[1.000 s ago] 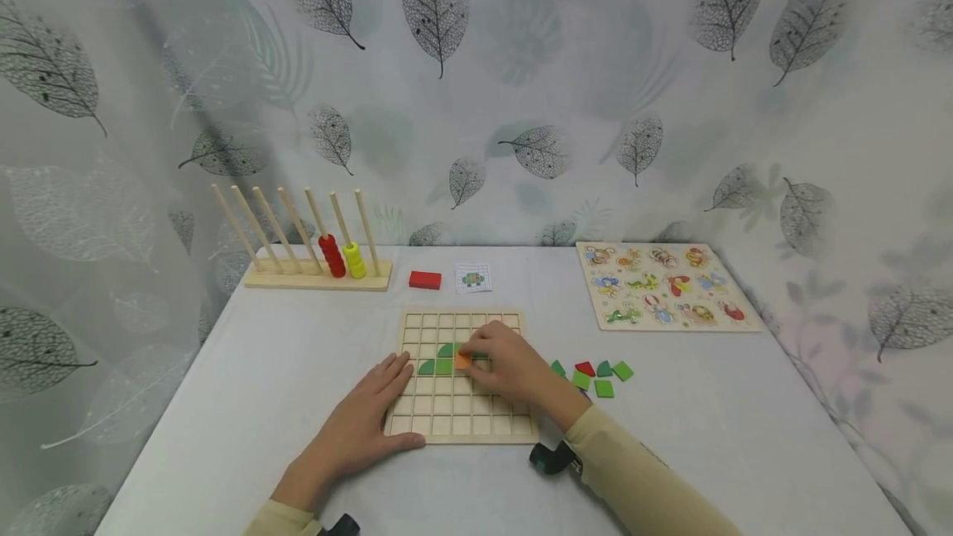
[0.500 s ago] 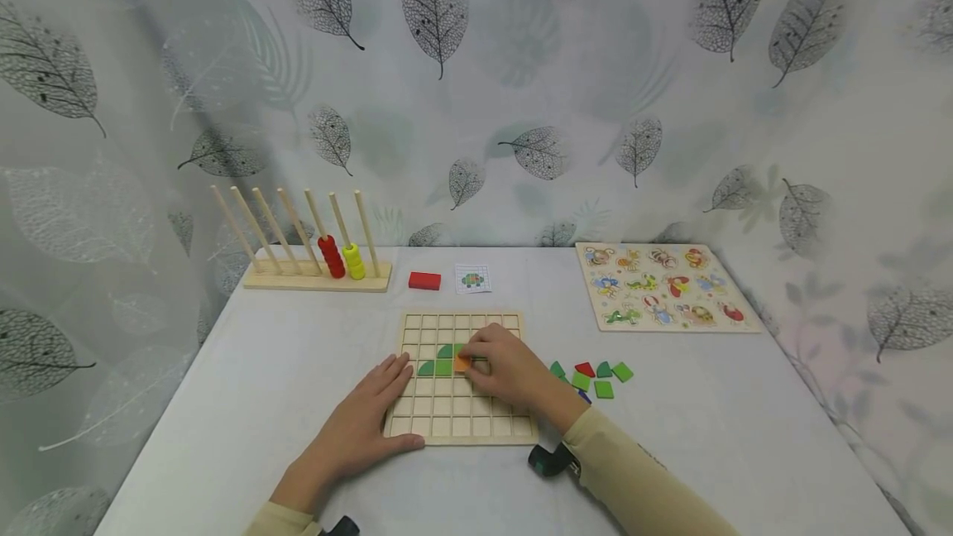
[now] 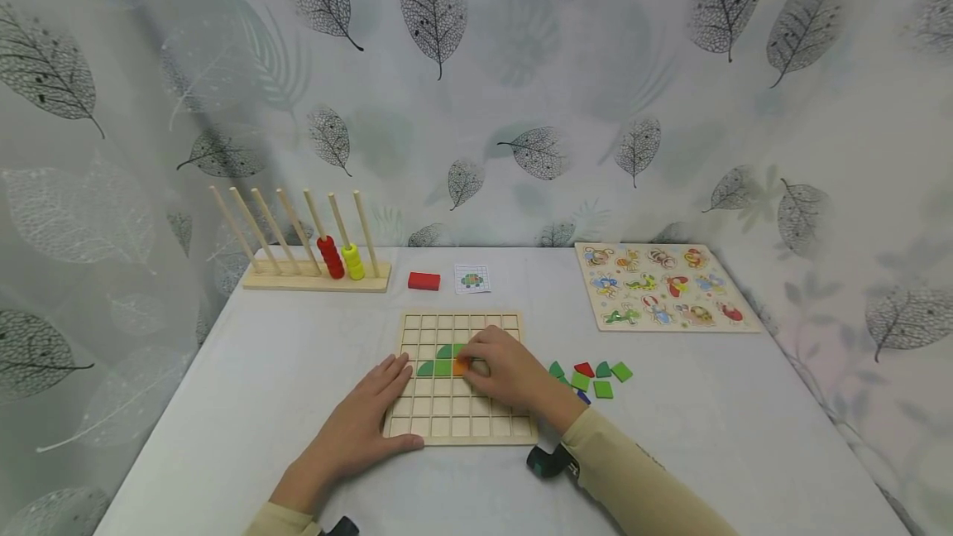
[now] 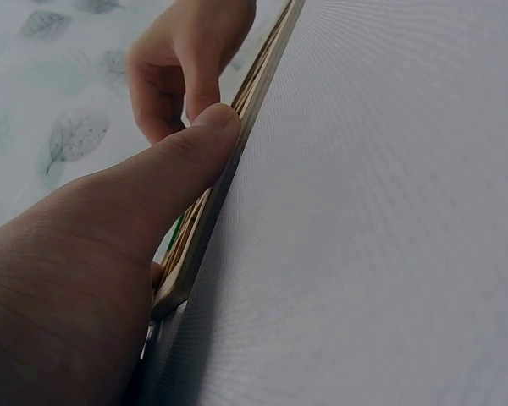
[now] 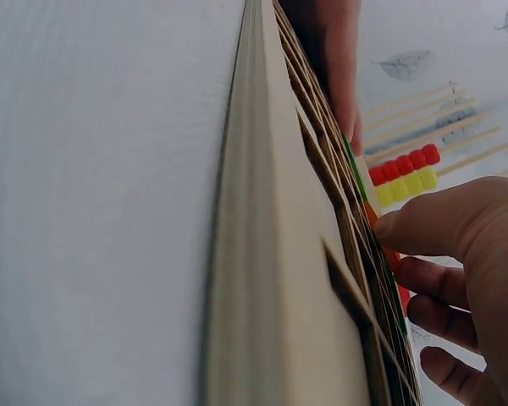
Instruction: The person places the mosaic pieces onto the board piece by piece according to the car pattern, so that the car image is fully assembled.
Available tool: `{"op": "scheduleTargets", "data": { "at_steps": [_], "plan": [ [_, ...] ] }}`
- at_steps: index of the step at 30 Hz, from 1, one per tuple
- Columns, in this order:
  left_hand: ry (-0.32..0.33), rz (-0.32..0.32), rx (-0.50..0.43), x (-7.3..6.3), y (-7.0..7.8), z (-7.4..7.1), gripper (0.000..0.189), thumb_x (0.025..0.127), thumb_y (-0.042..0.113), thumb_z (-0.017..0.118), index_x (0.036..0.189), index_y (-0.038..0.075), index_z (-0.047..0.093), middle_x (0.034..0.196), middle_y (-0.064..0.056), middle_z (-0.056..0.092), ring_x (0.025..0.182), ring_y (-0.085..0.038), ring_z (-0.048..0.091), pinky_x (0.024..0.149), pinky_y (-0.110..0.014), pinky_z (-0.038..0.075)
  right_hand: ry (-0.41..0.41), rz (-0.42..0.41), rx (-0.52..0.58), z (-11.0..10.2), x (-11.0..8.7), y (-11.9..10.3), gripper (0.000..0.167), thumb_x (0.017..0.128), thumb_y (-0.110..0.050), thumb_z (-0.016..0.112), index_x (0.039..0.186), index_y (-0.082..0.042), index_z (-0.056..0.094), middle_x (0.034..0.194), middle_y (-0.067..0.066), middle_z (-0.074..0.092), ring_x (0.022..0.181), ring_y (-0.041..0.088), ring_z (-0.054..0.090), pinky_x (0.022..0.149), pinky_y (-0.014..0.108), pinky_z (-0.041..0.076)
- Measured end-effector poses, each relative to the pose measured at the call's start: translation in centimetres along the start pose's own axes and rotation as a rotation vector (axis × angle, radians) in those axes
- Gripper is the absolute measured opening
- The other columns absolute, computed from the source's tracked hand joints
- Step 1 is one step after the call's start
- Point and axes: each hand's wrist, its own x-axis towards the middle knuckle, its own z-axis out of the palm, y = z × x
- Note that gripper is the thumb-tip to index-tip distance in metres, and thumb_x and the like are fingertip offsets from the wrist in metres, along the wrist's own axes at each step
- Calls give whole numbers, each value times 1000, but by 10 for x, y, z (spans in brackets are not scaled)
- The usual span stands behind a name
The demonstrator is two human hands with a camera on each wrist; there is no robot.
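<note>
A wooden grid board (image 3: 462, 439) lies flat on the table in the head view. My left hand (image 3: 361, 420) rests along its left side, fingers extended, thumb at the front left corner; the left wrist view shows that thumb (image 4: 186, 152) against the edge. Over the middle cells, my right hand (image 3: 506, 366) pinches an orange tile (image 3: 460, 366) between thumb and fingers, low in a cell. Beside the orange tile sit a green square tile (image 3: 442, 367) and green rounded tiles (image 3: 425, 369). Part of the tile row is hidden under the right hand.
Loose green, red and blue tiles (image 3: 581, 380) lie right of the board. Behind it are a red block (image 3: 423, 280) and a small pattern card (image 3: 472, 279). A peg abacus (image 3: 316, 278) stands back left; an insect puzzle board (image 3: 663, 288) lies back right.
The orange tile has settled slightly lower into its cell, with the right fingers staying on it. The left hand keeps its place on the board.
</note>
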Motion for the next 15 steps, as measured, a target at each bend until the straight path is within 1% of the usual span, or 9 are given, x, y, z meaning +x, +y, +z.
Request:
{"op": "scheduleTargets", "data": {
  "at_steps": [4, 15],
  "plan": [
    [-6, -2, -7, 0, 0, 0, 113, 85, 79, 74, 169, 11, 40, 177, -3, 30, 164, -27, 22, 126, -57, 32, 4, -7, 0, -1, 0, -2, 20, 97, -18, 83, 117, -17, 82, 110, -8, 70, 109, 12, 59, 98, 31, 55],
    [9, 9, -6, -1, -2, 1, 113, 85, 80, 73, 168, 11, 40, 177, -3, 30, 164, -27, 22, 125, -57, 32, 13, -20, -8, -2, 0, -3, 20, 96, -16, 84, 115, -16, 82, 109, -7, 72, 108, 13, 60, 97, 32, 55]
  ]
}}
